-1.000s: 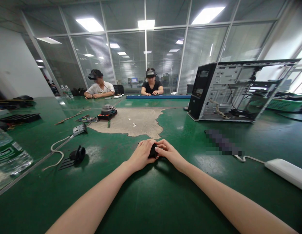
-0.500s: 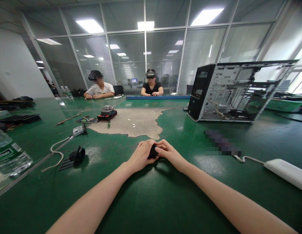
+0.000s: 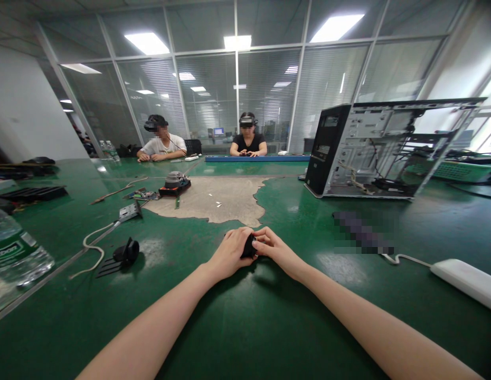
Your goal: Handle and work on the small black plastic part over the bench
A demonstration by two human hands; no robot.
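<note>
A small black part (image 3: 248, 246) is between my two hands, just above the green table (image 3: 245, 327), partly hidden by fingers. My left hand (image 3: 232, 250) wraps round it from the left with curled fingers. From the right, my right hand (image 3: 274, 248) pinches its near side with thumb and fingers. A black round part with prongs (image 3: 125, 252) lies on the table left of my hands. Beyond them is a bare tan patch (image 3: 225, 198) with small white scraps on it.
An open computer case (image 3: 328, 153) stands at the right. A white power strip (image 3: 463, 279) and a blurred dark object (image 3: 360, 232) lie nearer. A water bottle (image 3: 16, 248) is at the left, a heatsink fan (image 3: 175, 183) farther back. Two people sit across the table.
My hands keep nearly the same hold on the black part. The person in black across the table has shifted their hands and head slightly.
</note>
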